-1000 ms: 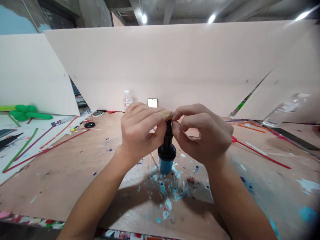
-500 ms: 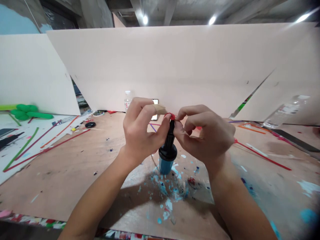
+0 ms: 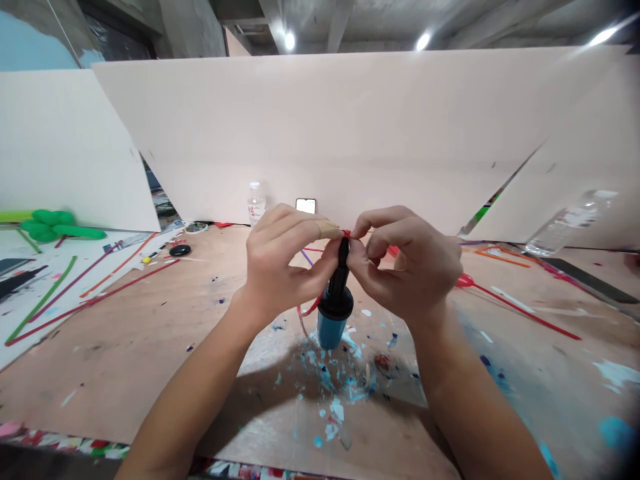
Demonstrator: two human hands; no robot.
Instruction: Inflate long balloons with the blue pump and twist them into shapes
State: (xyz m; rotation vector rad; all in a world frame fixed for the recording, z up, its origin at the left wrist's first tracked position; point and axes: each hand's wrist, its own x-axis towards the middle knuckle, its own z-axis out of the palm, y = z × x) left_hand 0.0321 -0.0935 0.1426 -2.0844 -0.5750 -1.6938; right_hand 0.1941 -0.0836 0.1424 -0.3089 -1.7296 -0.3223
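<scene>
A blue and black hand pump (image 3: 335,307) stands upright at the middle of the table, its narrow black nozzle pointing up. At the nozzle's tip is the red end of a balloon (image 3: 347,233), pinched from both sides. My left hand (image 3: 285,260) grips it between thumb and fingers on the left, with a tan band round one finger. From the right, my right hand (image 3: 407,260) pinches the same red end, its other fingers curled. A red strip hangs below my left hand beside the pump; part of the balloon is hidden by my fingers.
Behind my hands are a small bottle (image 3: 257,203) and a lit phone (image 3: 306,206). Green balloons (image 3: 50,225) and several long uninflated ones lie left. At right are a red balloon (image 3: 525,310), a tilted clear bottle (image 3: 573,223) and a dark flat object (image 3: 595,279). White boards (image 3: 320,133) stand behind.
The fingers of my left hand have come down and closed nearer the nozzle tip. The red strip now shows beside the pump, and my right hand has shifted slightly left.
</scene>
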